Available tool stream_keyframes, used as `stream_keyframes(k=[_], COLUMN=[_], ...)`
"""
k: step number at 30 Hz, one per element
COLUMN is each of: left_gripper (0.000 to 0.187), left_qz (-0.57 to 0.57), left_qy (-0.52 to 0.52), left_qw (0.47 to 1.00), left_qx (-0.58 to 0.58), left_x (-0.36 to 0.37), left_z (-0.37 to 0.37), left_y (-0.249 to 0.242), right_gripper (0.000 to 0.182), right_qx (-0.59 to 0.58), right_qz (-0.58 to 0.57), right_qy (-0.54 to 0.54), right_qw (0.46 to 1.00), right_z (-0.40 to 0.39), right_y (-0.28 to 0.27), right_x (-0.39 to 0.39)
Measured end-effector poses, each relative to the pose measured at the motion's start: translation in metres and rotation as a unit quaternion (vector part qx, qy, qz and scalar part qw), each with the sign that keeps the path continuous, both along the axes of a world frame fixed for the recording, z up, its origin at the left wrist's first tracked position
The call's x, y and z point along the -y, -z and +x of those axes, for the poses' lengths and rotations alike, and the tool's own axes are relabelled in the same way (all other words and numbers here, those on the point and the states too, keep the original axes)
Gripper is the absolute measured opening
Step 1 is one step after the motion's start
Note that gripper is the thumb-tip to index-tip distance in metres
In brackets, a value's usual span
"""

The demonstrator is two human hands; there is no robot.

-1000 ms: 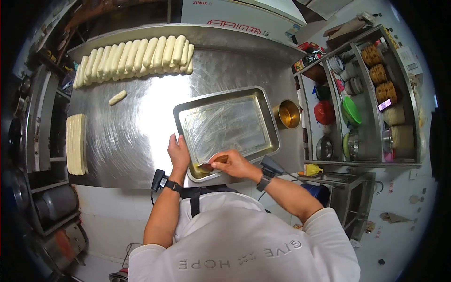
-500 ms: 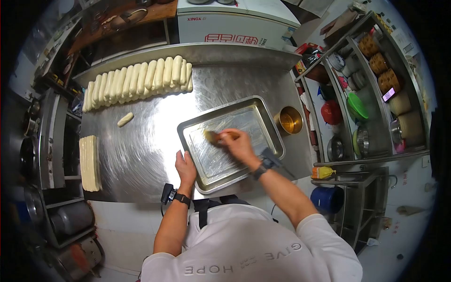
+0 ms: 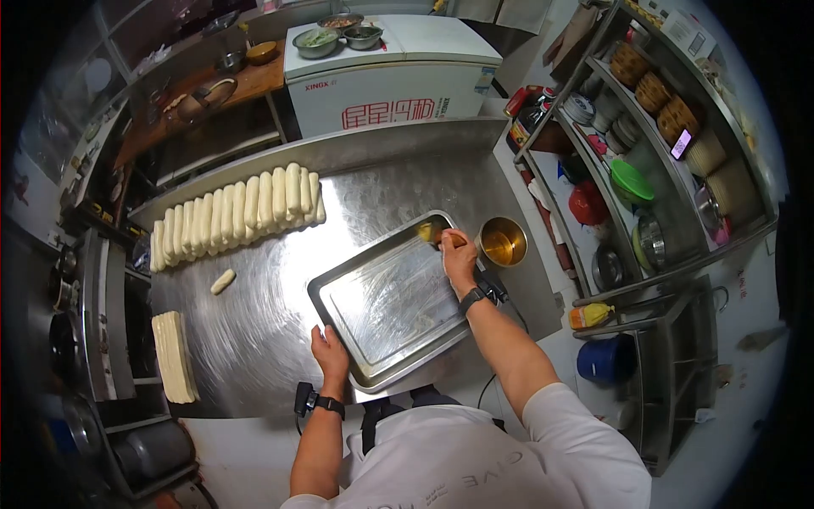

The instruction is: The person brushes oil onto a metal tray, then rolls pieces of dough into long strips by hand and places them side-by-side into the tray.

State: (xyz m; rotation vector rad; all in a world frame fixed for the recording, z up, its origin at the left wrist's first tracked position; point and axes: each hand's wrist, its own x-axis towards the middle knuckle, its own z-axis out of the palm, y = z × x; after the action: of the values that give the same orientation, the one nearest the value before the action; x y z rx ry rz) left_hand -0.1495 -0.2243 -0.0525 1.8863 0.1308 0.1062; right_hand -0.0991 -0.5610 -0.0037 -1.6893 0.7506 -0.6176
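Observation:
A metal tray (image 3: pixel 386 297) with a shiny, wet-looking floor lies tilted on the steel table. My right hand (image 3: pixel 459 261) is closed round the handle of a brush (image 3: pixel 430 232), whose bristles are at the tray's far right corner. Just right of it stands a round metal pot (image 3: pixel 503 243) with amber liquid inside. My left hand (image 3: pixel 331 356) rests at the tray's near left edge, fingers apart, the thumb side by the rim.
Rows of dough sticks (image 3: pixel 237 208) lie along the table's back left. A small dough piece (image 3: pixel 222 282) and a dough stack (image 3: pixel 175 356) are on the left. A shelf rack (image 3: pixel 627 153) stands right, a white freezer (image 3: pixel 390 76) behind.
My right hand has moved the brush from the tray's middle to its far right corner. The camera view has shifted, showing more of the freezer top.

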Motion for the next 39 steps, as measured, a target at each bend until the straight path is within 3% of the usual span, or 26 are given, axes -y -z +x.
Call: stream_keyframes(k=[2, 4, 7, 9, 12, 14, 16, 18, 22, 24, 25, 28, 32, 33, 36, 38, 39], left_gripper=[0.025, 0.024, 0.024, 0.024, 0.024, 0.024, 0.024, 0.024, 0.024, 0.024, 0.024, 0.024, 0.024, 0.024, 0.025, 0.025, 0.025], left_qz=[-0.021, -0.023, -0.011, 0.024, -0.034, -0.02, -0.006, 0.003, 0.018, 0.004, 0.009, 0.028, 0.02, 0.017, -0.012, 0.006, -0.009], left_qy=[0.004, 0.0, 0.004, 0.002, 0.012, 0.026, 0.017, 0.01, -0.013, -0.011, -0.006, 0.003, -0.012, -0.015, -0.016, -0.017, -0.016], left_qw=[1.0, 1.0, 1.0, 1.0, 0.999, 0.998, 0.999, 1.0, 1.0, 1.0, 1.0, 1.0, 0.999, 1.0, 1.0, 1.0, 1.0], left_qx=[-0.002, 0.013, -0.013, -0.008, -0.004, -0.059, -0.037, -0.017, -0.012, -0.018, -0.007, -0.006, 0.023, 0.019, -0.003, -0.004, 0.001], left_x=[0.003, 0.004, 0.004, 0.002, -0.001, -0.003, -0.005, -0.004, 0.001, 0.0, 0.0, 0.0, 0.005, 0.005, 0.003, 0.002, 0.004], left_z=[-0.001, 0.0, -0.003, -0.002, 0.002, 0.0, -0.002, -0.001, -0.003, -0.002, -0.002, 0.0, -0.003, -0.004, -0.001, -0.002, -0.002], left_y=[-0.008, -0.007, -0.017, -0.017, -0.005, -0.016, -0.003, 0.003, 0.0, -0.003, -0.006, -0.008, -0.012, -0.011, -0.003, 0.003, -0.003], right_gripper=[0.016, 0.017, 0.021, 0.02, 0.018, 0.017, 0.016, 0.015, 0.015, 0.015, 0.016, 0.016, 0.017, 0.015, 0.015, 0.012, 0.012], right_qx=[0.029, 0.007, 0.071, 0.09, 0.094, 0.088, 0.098, 0.073, 0.046, 0.108, 0.098, 0.097, 0.063, 0.055, 0.013, 0.023, 0.016], right_qz=[-0.117, -0.102, -0.224, -0.183, -0.101, -0.201, -0.209, -0.128, -0.072, -0.126, -0.062, -0.091, -0.02, -0.113, -0.187, -0.316, -0.313], right_qy=[0.047, 0.03, 0.047, 0.096, 0.154, 0.124, 0.098, -0.049, -0.207, -0.333, -0.393, -0.35, -0.19, -0.157, -0.15, -0.235, -0.242], right_qw=[0.992, 0.994, 0.971, 0.974, 0.978, 0.968, 0.968, 0.988, 0.975, 0.928, 0.912, 0.927, 0.98, 0.98, 0.971, 0.919, 0.918], right_z=[0.004, -0.007, -0.018, -0.019, -0.006, 0.009, 0.012, 0.0, -0.028, -0.046, -0.052, -0.044, -0.019, -0.015, -0.009, -0.001, 0.006], right_y=[0.015, -0.007, 0.003, 0.025, 0.019, 0.03, 0.022, 0.009, 0.02, 0.021, 0.014, 0.019, 0.008, 0.0, -0.036, -0.064, -0.069], right_x=[0.014, 0.0, -0.02, -0.034, -0.063, -0.081, -0.107, -0.13, -0.173, -0.186, -0.187, -0.16, -0.063, -0.039, 0.004, 0.016, 0.024])
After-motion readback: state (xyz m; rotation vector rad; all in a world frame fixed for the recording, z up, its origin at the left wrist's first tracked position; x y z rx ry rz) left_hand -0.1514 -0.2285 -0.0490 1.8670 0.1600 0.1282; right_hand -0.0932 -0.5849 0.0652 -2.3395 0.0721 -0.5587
